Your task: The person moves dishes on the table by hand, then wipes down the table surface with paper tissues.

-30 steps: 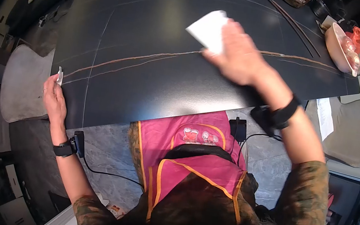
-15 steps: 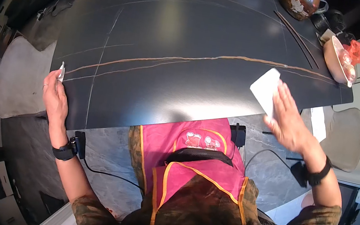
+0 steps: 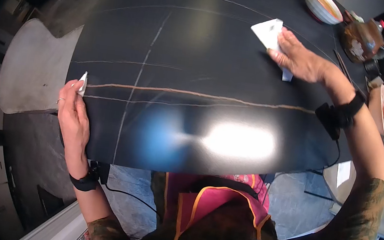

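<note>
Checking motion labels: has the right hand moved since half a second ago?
Yes, the right hand has moved farther across the table: then on the near side of its brown line, now beyond it.

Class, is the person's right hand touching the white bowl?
No, the right hand lies on a white sheet, visibly apart from the white bowl.

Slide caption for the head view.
Right hand over a white tissue on the table, left hand pinching a white scrap.
</note>
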